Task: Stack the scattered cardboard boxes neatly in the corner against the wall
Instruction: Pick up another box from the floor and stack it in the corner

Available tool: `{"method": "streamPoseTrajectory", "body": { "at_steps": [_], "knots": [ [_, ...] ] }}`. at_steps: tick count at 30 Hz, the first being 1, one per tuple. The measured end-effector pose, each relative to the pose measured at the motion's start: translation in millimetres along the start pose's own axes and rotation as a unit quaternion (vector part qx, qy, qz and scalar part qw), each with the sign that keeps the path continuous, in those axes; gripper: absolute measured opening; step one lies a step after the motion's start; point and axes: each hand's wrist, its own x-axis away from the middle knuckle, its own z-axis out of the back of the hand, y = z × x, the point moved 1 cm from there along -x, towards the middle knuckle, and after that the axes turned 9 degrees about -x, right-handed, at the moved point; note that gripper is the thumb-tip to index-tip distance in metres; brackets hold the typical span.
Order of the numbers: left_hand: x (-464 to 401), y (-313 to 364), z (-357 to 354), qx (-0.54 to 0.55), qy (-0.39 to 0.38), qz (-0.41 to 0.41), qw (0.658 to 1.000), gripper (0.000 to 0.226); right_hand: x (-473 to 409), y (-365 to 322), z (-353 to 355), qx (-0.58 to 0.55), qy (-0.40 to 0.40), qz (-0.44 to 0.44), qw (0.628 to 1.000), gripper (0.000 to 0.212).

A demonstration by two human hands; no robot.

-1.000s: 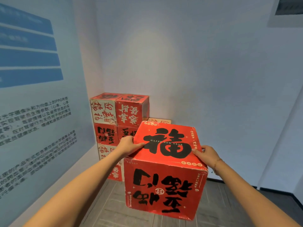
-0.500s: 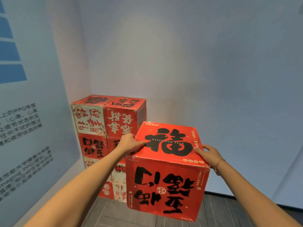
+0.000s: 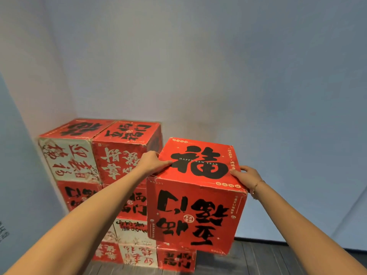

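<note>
I carry a red cardboard box (image 3: 195,205) with large black characters between both hands, off the floor. My left hand (image 3: 152,162) grips its upper left edge, thumb lying on the top face. My right hand (image 3: 246,176) grips the upper right edge, with a thin bracelet at the wrist. A stack of red and white boxes (image 3: 95,161) fills the corner to the left, several layers high and two wide. The carried box hangs just right of that stack, over a lower red box (image 3: 176,260) on the floor; whether it touches anything I cannot tell.
A plain pale wall (image 3: 218,76) runs behind the stack. The left wall (image 3: 17,155) meets it at the corner and carries printed text low down. Grey plank floor (image 3: 268,259) with a dark skirting strip lies to the right.
I have come closer to the corner with the box held the same way. The stack now looks larger and the carried box sits beside its upper layers.
</note>
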Motion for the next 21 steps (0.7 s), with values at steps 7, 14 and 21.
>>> {"method": "streamPoseTrajectory", "body": {
  "at_steps": [7, 14, 21],
  "knots": [
    [-84, 10, 2, 0.012, 0.042, 0.002, 0.999, 0.048, -105, -42, -18, -0.005, -0.014, 0.039, 0.999, 0.043],
    [-139, -7, -5, 0.01, 0.06, 0.033, 0.998, 0.044, -176, -57, -56, 0.0, -0.022, 0.049, 0.999, 0.042],
    [-191, -35, -7, -0.01, 0.032, -0.008, 0.999, 0.041, -224, -57, -91, -0.007, -0.01, 0.034, 0.999, 0.042]
  ]
}}
